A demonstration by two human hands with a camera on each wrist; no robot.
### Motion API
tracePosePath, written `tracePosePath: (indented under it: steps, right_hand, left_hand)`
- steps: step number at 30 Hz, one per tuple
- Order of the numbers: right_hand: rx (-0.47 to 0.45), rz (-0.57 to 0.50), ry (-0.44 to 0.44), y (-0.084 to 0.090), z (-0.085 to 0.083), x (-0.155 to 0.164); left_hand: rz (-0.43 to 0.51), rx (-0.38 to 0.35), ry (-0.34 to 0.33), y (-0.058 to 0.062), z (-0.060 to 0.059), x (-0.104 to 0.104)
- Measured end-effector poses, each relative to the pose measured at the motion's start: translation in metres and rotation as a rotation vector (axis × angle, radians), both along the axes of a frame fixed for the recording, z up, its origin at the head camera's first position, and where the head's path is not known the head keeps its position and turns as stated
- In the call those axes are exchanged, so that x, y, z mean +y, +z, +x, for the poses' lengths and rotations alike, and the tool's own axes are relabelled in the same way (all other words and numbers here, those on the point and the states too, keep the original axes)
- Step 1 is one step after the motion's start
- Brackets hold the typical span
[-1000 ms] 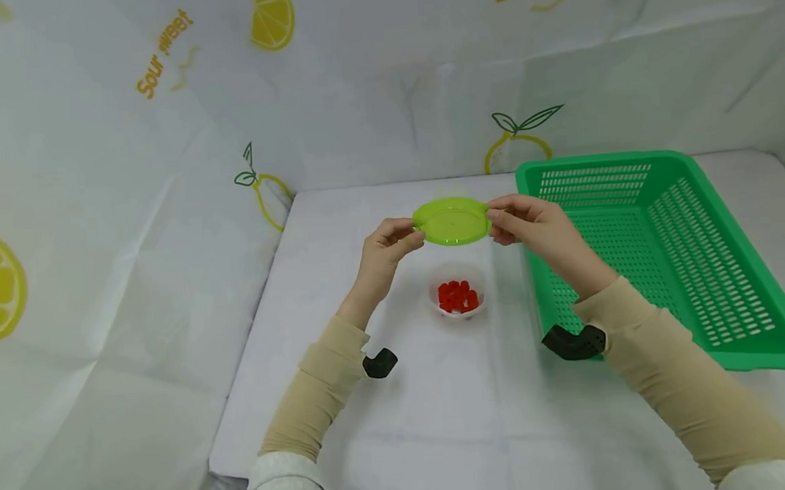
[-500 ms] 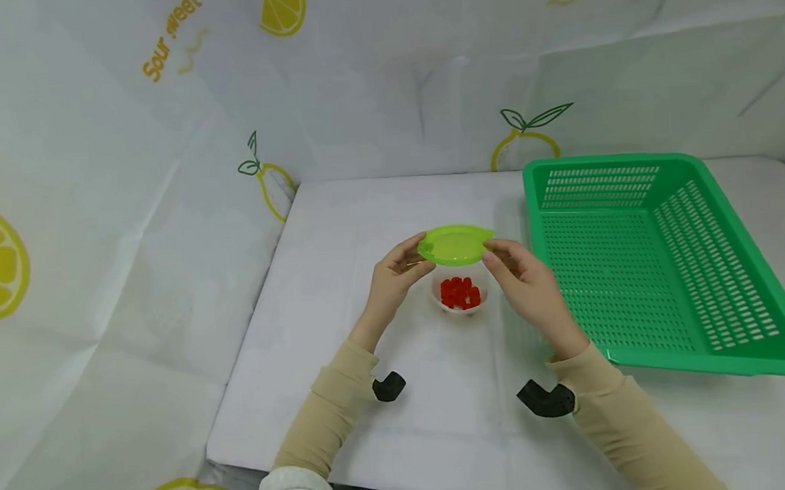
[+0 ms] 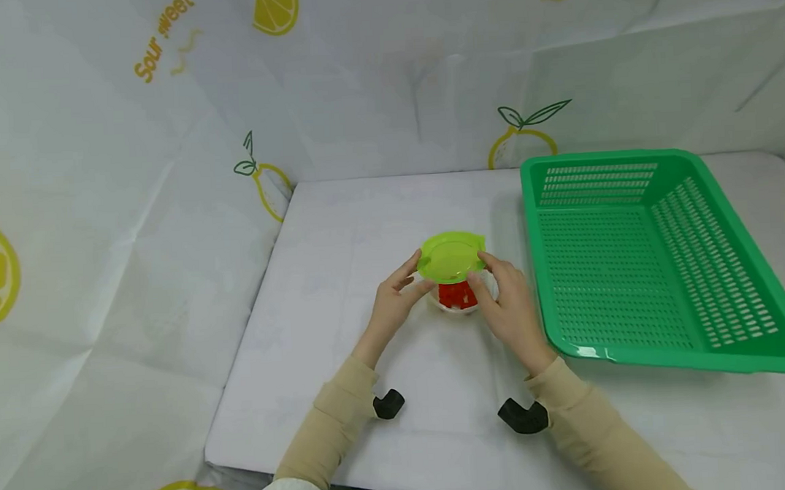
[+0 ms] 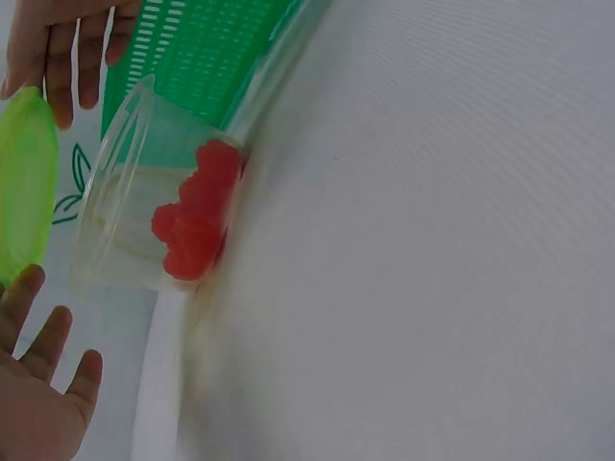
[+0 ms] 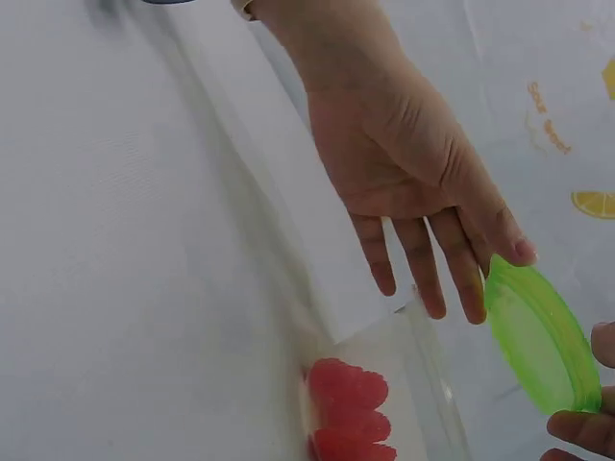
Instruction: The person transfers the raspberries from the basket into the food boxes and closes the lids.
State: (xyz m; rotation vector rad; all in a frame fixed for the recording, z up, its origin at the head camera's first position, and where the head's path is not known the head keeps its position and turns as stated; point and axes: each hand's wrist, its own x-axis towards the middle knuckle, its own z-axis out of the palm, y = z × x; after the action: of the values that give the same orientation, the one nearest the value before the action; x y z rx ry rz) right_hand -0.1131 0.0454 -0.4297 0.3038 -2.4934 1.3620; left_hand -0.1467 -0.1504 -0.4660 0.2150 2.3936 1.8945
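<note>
A bright green plastic lid is held between both hands, above a clear round plastic bowl. My left hand pinches its left edge between thumb and fingers; in the right wrist view this hand's other fingers extend loosely. My right hand pinches the opposite edge. Several small red pieces lie on the bottom of the bowl, their exact kind unclear. In the left wrist view the lid is apart from the bowl's rim. From the head, the lid covers the bowl's far part.
On the right of the white-covered table stands a large green perforated basket, close beside the right hand. A white sheet with lemon prints hangs behind and at the left.
Both hands have lowered the lid and brought it nearer, from beyond the bowl to just over it. The right hand has come away from the basket. The bowl stays put.
</note>
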Motion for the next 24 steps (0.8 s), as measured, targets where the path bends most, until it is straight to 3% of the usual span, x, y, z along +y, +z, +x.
tracePosePath:
  steps: [5, 11, 17, 24]
  right_hand:
    - [0.027, 0.083, 0.005, -0.013, 0.003, 0.002]
    - [0.036, 0.181, 0.001, -0.021, 0.009, 0.005]
    - [0.028, 0.199, -0.023, -0.026, 0.012, 0.005]
    - [-0.008, 0.206, -0.055, -0.032, 0.017, 0.004]
  left_hand:
    - [-0.101, 0.004, 0.010, -0.004, 0.007, 0.001]
    - [-0.177, 0.061, -0.009, -0.009, 0.011, 0.002]
    - [-0.251, 0.164, -0.015, -0.011, 0.011, 0.003]
    - [-0.303, 0.224, -0.040, -0.017, 0.013, 0.005]
